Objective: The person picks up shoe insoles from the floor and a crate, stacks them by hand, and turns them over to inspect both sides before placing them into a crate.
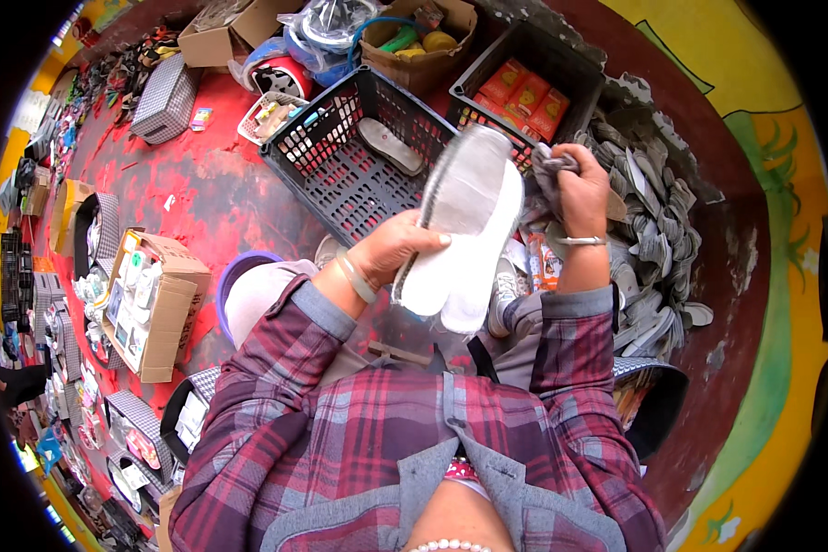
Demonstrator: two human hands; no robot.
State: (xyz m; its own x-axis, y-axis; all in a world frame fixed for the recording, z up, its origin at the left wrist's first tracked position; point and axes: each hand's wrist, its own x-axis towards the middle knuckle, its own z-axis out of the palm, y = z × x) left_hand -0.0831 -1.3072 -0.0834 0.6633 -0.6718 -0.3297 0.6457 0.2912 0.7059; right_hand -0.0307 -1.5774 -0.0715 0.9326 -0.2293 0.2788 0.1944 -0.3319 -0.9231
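My left hand [394, 250] grips a pair of shoe soles [467, 198], thumb on top, near the middle of the head view. One sole is grey and stitched along its edge; the other is white and partly overlapped by it. To their right, my right hand [586, 191] is closed around a crumpled grey rag [549, 175], close to the soles' upper end. Beyond the hands stands a black plastic crate [290, 170] with a single grey sole [390, 147] lying in it. Whether the rag touches the soles I cannot tell.
A heap of grey soles [649, 212] lies against the wall at right. Another black crate [488, 60] holds red-orange boxes. Cardboard boxes [179, 285] and checked storage bins [164, 101] stand to the left on the red-stained floor. A purple basin [230, 285] sits beside my leg.
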